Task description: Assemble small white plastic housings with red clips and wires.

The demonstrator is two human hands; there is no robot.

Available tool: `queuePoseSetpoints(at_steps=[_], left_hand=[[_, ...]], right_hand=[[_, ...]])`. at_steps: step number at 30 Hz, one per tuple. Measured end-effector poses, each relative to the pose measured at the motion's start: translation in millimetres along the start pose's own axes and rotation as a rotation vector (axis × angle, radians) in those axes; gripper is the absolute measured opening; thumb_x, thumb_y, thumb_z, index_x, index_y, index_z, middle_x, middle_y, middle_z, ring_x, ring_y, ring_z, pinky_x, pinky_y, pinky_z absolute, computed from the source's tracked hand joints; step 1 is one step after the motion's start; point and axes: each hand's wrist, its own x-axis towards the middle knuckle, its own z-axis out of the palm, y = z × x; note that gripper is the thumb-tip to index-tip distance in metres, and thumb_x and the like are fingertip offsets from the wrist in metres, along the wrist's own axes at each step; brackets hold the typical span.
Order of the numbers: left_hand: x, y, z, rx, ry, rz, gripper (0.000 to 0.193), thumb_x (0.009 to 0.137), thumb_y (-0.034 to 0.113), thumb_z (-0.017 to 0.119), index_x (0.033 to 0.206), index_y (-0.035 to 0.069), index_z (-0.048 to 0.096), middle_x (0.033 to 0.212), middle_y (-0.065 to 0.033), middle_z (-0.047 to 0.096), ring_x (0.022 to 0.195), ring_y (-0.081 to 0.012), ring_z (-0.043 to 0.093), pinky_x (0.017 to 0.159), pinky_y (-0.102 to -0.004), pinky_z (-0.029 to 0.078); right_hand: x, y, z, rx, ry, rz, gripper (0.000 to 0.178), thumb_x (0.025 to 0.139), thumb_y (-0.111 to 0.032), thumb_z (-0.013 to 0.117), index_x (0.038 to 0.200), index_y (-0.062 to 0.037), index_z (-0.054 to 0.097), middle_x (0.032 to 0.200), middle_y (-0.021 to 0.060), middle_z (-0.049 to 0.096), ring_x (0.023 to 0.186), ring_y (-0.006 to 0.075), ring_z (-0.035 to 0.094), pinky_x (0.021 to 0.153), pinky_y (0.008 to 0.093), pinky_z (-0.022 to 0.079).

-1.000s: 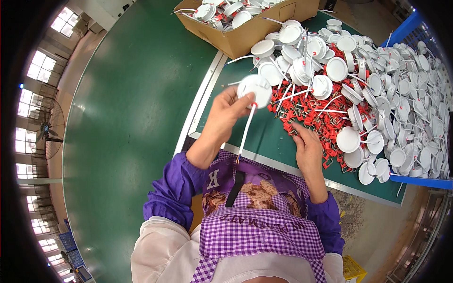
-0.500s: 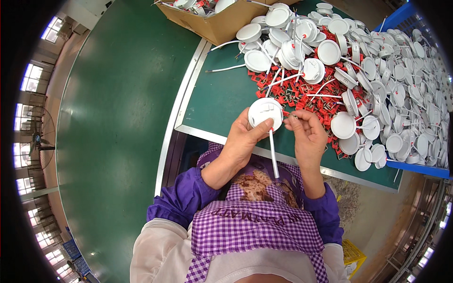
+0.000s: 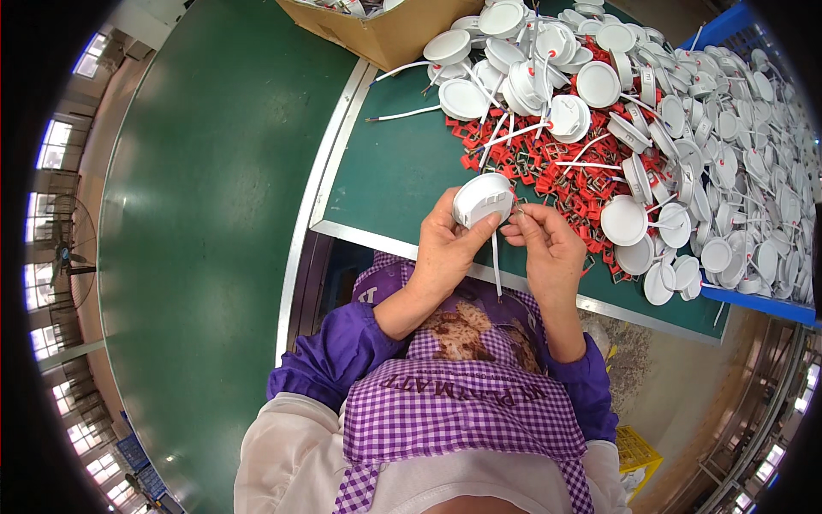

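My left hand grips a white round downlight by its rim, thumb on the near side. The light is tilted, and a white cable hangs from it toward my apron. At the light's right edge, my right hand pinches a small metal spring clip with a bit of red at its end. The clip meets the rim there; my fingers partly hide the contact. Just beyond my hands lies a heap of red-sleeved spring clips on the green table.
More white downlights with cables are piled over the clips. A blue crate full of them stands at the right. An open cardboard box sits at the back. The table's metal edge runs before me; a yellow crate is low right.
The downlight has tipped so its side shows more. My right fingers have come closer to its rim with the clip, and less of the clip's red part shows.
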Motion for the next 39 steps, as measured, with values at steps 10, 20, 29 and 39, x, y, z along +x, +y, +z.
queuePoseSetpoints(at_steps=[10,20,29,39], left_hand=[[-4,-2,2,0.008,-0.059,0.035,0.030,0.090,0.004,0.067,0.117,0.000,0.054,0.107,-0.0054,0.063,0.097,-0.0094,0.060,0.083,-0.0246,0.049],[-1,-2,1,0.028,-0.016,0.038,0.031,0.090,0.003,0.067,0.118,-0.001,0.054,0.108,-0.0052,0.063,0.098,-0.0096,0.059,0.084,-0.0248,0.049],[2,-8,1,0.020,-0.011,0.072,0.031,0.089,0.003,0.067,0.117,-0.001,0.054,0.108,-0.0055,0.063,0.098,-0.0099,0.059,0.085,-0.0253,0.049],[8,-6,-10,0.137,-0.116,0.039,0.030,0.089,0.005,0.068,0.115,0.000,0.056,0.107,-0.0035,0.063,0.097,-0.0087,0.058,0.085,-0.0245,0.048]], right_hand=[[-3,-1,6,-0.276,0.105,-0.254,0.017,0.092,-0.002,0.059,0.107,0.0048,0.064,0.088,0.0146,0.069,0.074,0.0180,0.071,0.065,0.0283,0.056],[-1,-6,-2,-0.446,0.092,-0.374,0.017,0.090,-0.003,0.061,0.106,0.0016,0.065,0.093,0.0147,0.067,0.080,0.0240,0.067,0.069,0.0322,0.053],[-1,-7,1,-0.474,0.101,-0.389,0.014,0.089,-0.003,0.062,0.102,0.0015,0.065,0.094,0.0150,0.066,0.082,0.0265,0.066,0.070,0.0326,0.052],[6,0,-1,-0.287,0.061,-0.214,0.010,0.090,-0.004,0.063,0.098,0.0022,0.064,0.088,0.0123,0.067,0.073,0.0177,0.066,0.067,0.0280,0.052]])
